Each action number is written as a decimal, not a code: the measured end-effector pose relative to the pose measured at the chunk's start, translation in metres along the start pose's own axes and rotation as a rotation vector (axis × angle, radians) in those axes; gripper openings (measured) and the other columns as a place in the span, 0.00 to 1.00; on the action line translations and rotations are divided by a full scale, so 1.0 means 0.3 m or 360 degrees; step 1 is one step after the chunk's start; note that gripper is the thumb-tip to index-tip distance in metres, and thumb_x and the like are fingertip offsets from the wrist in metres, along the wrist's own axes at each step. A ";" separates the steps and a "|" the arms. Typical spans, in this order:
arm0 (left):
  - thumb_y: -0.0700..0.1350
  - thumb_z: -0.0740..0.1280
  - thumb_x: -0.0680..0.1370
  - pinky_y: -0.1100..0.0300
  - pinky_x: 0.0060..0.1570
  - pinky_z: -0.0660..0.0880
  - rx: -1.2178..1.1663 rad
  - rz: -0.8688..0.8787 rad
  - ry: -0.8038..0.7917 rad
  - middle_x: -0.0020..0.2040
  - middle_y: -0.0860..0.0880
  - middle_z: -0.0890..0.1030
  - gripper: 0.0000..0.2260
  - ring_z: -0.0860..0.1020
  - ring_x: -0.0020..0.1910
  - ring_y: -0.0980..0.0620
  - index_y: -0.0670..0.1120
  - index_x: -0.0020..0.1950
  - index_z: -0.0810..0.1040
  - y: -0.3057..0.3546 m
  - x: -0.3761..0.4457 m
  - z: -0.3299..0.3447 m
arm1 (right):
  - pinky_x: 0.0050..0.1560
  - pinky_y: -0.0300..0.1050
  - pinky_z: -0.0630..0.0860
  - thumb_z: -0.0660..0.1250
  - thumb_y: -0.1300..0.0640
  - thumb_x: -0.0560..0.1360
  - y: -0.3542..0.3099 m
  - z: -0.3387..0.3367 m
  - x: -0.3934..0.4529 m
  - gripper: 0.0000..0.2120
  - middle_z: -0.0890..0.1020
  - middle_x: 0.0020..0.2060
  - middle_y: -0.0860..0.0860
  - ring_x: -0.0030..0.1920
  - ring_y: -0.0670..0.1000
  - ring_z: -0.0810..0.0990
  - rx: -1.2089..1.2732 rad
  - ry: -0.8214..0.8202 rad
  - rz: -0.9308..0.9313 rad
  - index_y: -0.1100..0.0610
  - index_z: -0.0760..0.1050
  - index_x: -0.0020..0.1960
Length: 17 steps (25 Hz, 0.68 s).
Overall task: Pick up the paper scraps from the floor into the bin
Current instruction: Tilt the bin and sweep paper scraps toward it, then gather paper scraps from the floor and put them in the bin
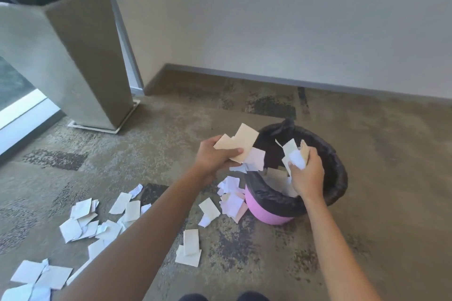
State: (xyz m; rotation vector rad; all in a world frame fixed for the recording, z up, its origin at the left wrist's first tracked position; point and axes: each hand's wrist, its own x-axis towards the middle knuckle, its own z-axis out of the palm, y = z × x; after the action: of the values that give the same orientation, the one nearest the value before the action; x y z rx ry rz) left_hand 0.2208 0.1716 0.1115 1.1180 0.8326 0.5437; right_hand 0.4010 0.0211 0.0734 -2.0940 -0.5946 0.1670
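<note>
both hands full of scraps at the bin

the pink bin [269,215], lined with a black bag [335,168], stands on the patterned carpet [367,203] near the wall [293,19]. the left hand [215,156] is closed around a bunch of beige and white paper scraps [241,145], held just left of the bin's rim, the lowest pieces hanging over the rim's edge. the right hand [307,173] grips a smaller wad of scraps [294,154] directly above the bin's opening. more paper lies inside the bin. loose scraps on the floor [102,217] are scattered left of the bin, some touching its pink side, others well apart from it toward the lower left. a tall grey planter [73,61] stands well left of the bin and farther back.
</note>
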 end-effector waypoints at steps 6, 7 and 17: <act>0.32 0.74 0.71 0.44 0.43 0.83 0.0286 -0.0142 -0.0035 0.55 0.38 0.82 0.14 0.84 0.48 0.41 0.38 0.55 0.78 -0.009 0.106 0.294 | 0.53 0.46 0.74 0.79 0.62 0.66 0.047 -0.035 0.015 0.35 0.72 0.64 0.57 0.53 0.51 0.73 -0.0046 -0.0142 0.0123 0.52 0.68 0.68; 0.34 0.75 0.71 0.42 0.45 0.82 0.0400 -0.0116 -0.0003 0.56 0.39 0.82 0.13 0.83 0.50 0.40 0.40 0.54 0.78 -0.019 0.119 0.326 | 0.54 0.46 0.74 0.79 0.64 0.65 0.059 -0.047 0.020 0.37 0.71 0.65 0.57 0.54 0.52 0.73 -0.0027 -0.0161 0.0142 0.52 0.68 0.69; 0.40 0.70 0.77 0.48 0.43 0.83 0.0702 0.0093 -0.0410 0.53 0.47 0.79 0.08 0.81 0.48 0.50 0.43 0.56 0.80 0.014 0.073 0.265 | 0.57 0.45 0.73 0.71 0.66 0.73 0.057 -0.090 -0.043 0.20 0.78 0.61 0.48 0.65 0.52 0.75 0.0285 0.0013 0.0211 0.46 0.74 0.58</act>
State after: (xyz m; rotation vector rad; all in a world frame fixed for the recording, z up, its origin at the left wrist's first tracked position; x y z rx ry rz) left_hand 0.2980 0.1452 0.1244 1.5833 0.7118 0.2573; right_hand 0.4049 -0.0131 0.0731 -1.9590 -0.4200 0.2769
